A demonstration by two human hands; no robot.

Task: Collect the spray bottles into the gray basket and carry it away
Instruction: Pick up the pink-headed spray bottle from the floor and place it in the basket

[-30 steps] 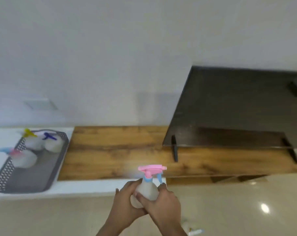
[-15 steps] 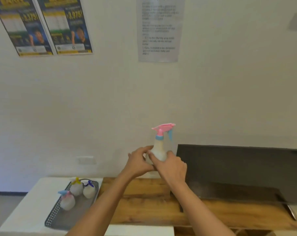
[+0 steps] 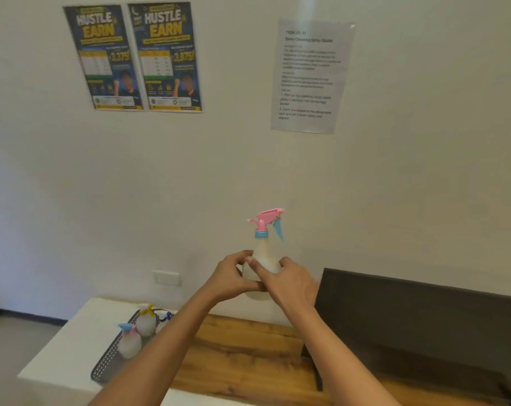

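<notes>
A translucent spray bottle with a pink head and blue trigger is held upright in front of the wall. My left hand and my right hand both wrap its round body. Lower left, the gray perforated basket sits on a white surface. It holds a bottle with a blue-pink head, one with a yellow head, and a third with a dark blue head partly hidden behind my left forearm.
A wooden counter runs right of the white surface. A large dark panel stands on it at the right. Two posters and a printed sheet hang on the wall; a wall socket sits low.
The view has tilted up from the counter to the wall. Both hands have raised the pink-headed bottle from low near the floor to chest height, still gripping it.
</notes>
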